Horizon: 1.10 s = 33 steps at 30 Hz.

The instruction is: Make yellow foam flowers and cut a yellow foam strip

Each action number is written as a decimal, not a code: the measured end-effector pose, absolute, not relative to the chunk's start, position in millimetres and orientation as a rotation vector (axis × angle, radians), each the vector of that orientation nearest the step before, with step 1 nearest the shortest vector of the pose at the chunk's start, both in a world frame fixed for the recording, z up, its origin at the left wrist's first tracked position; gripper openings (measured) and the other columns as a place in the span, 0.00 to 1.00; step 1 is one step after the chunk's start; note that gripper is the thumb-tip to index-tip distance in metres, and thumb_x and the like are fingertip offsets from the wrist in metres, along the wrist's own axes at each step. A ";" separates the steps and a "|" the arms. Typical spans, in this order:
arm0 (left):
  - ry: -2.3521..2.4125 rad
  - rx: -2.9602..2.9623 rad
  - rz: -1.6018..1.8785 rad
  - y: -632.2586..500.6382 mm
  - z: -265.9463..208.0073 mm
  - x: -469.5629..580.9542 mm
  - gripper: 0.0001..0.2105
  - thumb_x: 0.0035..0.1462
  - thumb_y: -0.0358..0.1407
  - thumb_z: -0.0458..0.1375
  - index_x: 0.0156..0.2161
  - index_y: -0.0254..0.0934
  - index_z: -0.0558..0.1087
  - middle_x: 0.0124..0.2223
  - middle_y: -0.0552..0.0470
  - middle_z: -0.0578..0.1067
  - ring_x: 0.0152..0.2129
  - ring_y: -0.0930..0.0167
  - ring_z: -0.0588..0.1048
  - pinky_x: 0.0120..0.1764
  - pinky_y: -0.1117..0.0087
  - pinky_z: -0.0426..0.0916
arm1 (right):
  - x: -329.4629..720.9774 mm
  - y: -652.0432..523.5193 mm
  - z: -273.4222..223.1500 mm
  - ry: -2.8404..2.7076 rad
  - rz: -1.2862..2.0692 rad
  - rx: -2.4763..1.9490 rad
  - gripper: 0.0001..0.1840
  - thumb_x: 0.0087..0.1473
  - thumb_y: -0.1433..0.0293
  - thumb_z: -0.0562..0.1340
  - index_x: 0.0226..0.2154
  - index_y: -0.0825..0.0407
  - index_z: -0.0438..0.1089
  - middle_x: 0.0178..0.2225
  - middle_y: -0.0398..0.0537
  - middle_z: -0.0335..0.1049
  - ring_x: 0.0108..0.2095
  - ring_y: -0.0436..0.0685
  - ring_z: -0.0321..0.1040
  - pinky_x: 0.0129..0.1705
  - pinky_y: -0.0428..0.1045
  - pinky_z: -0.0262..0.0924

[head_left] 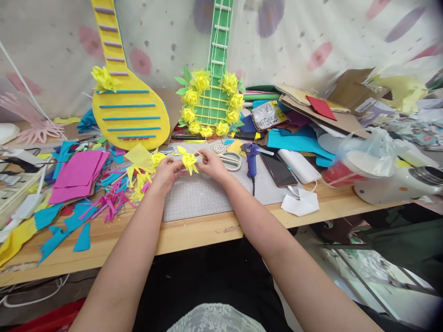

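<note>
Over the grey gridded cutting mat [197, 198], my two hands meet around a yellow paper flower [189, 162]. My left hand [167, 174] is closed on the flower's left side. From my right hand [212, 165], closed at the flower's right side, a thin pale stick [194, 151] points up and to the left. The fingertips partly hide where each hand grips. Behind stands a green guitar-shaped piece [218, 62] with white strings, ringed by similar yellow flowers. A yellow guitar-shaped piece [131, 99] with blue and purple strips leans at its left, bearing one flower.
Scissors [231, 160], a roll of tape [219, 148], a blue glue gun [251, 159] and a phone [278, 168] lie right of my hands. Magenta sheets [79, 176] and coloured scraps cover the left. A bagged cup [360, 166] and a white bottle [391, 186] sit near the right edge.
</note>
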State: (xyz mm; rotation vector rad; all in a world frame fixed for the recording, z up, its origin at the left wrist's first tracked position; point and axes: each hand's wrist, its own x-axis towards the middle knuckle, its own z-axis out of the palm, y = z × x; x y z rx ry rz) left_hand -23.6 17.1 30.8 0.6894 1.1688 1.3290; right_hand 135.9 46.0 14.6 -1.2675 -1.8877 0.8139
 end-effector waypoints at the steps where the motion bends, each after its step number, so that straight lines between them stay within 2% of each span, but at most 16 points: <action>1: 1.169 0.694 1.320 16.9 30.4 -23.2 0.18 0.35 0.27 0.63 0.28 0.37 0.57 0.25 0.54 0.74 0.22 0.72 0.74 0.27 0.70 0.70 | 135.2 45.5 14.6 -1.900 0.777 -1.305 0.12 0.46 0.68 0.59 0.36 0.52 0.68 0.17 0.35 0.49 0.21 0.47 0.48 0.27 0.45 0.44; 4: 1.196 0.669 1.324 16.9 30.5 -22.3 0.16 0.38 0.26 0.63 0.29 0.37 0.58 0.25 0.54 0.74 0.22 0.73 0.74 0.28 0.71 0.70 | 133.4 47.0 12.6 -1.886 0.719 -1.368 0.08 0.46 0.67 0.59 0.30 0.53 0.69 0.18 0.37 0.53 0.21 0.47 0.50 0.27 0.45 0.43; 10: 1.193 0.628 1.244 15.5 29.8 -18.8 0.07 0.48 0.28 0.59 0.28 0.34 0.63 0.28 0.50 0.75 0.25 0.72 0.76 0.32 0.69 0.72 | 134.1 54.6 8.5 -1.651 0.736 -1.456 0.08 0.46 0.66 0.60 0.29 0.53 0.68 0.19 0.37 0.57 0.22 0.48 0.52 0.27 0.45 0.45; 14: 1.158 0.633 1.170 13.2 28.4 -15.6 0.05 0.51 0.29 0.58 0.28 0.33 0.65 0.28 0.47 0.76 0.26 0.71 0.77 0.32 0.70 0.72 | 136.2 55.7 9.3 -1.580 0.764 -1.478 0.07 0.46 0.66 0.61 0.27 0.53 0.67 0.20 0.38 0.58 0.23 0.48 0.53 0.27 0.45 0.45; 23: 1.164 0.609 1.221 11.8 32.6 -11.8 0.07 0.50 0.28 0.60 0.29 0.34 0.63 0.26 0.51 0.75 0.25 0.73 0.76 0.31 0.71 0.71 | 133.6 54.9 7.8 -1.643 0.735 -1.488 0.07 0.46 0.65 0.60 0.26 0.53 0.67 0.19 0.38 0.57 0.22 0.49 0.53 0.27 0.45 0.44; 28: 1.155 0.598 1.243 12.6 31.8 -11.4 0.10 0.47 0.30 0.63 0.29 0.34 0.63 0.26 0.51 0.75 0.25 0.73 0.76 0.31 0.71 0.71 | 133.0 52.0 12.4 -1.680 0.728 -1.473 0.07 0.46 0.66 0.60 0.26 0.53 0.68 0.19 0.38 0.57 0.23 0.48 0.52 0.27 0.45 0.44; 33: 1.154 0.589 1.281 12.8 30.2 -11.9 0.15 0.42 0.27 0.65 0.29 0.35 0.62 0.26 0.53 0.75 0.25 0.73 0.76 0.30 0.72 0.71 | 133.6 51.1 13.5 -1.675 0.727 -1.450 0.09 0.46 0.65 0.60 0.30 0.53 0.70 0.20 0.38 0.57 0.23 0.48 0.52 0.28 0.45 0.44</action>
